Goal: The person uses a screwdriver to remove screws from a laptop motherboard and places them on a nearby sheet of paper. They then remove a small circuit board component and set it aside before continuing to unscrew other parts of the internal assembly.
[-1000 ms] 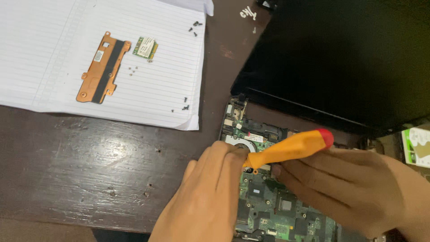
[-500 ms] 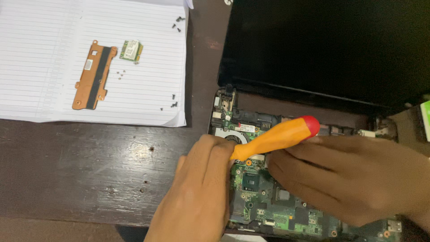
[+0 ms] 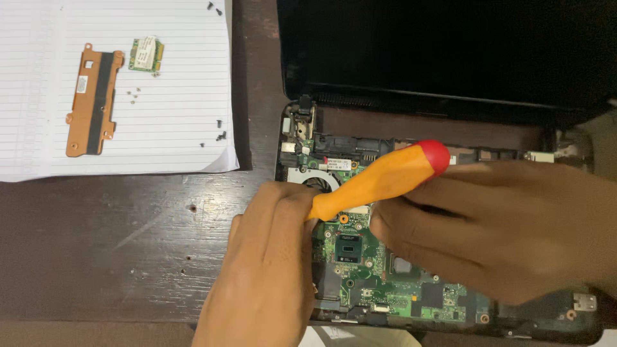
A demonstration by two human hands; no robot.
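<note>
Lower centre of frame: left hand closed over the lower end of a screwdriver, fingers curled together around it; the tip is hidden under the hand. Right hand, lower right, lies beside the orange handle with fingers extended and touching its side; whether it actually clamps the handle cannot be told. The handle slants up to the right and ends in a red cap.

The screwdriver sits over the fan area of an opened laptop. One green board is exposed inside the base; one dark square chip shows between the two hands. The black screen fills the upper right, folded back.

Upper left: one sheet of lined paper on the dark wooden counter, acting as a parts tray. On it:
- one copper-coloured bracket with a dark strip down its middle
- one small green card, just right of the bracket
- small dark screws, in loose groups: about two at the top edge, about four or five under the card, about three near the right edge. Exact count uncertain; they are too small.
</note>
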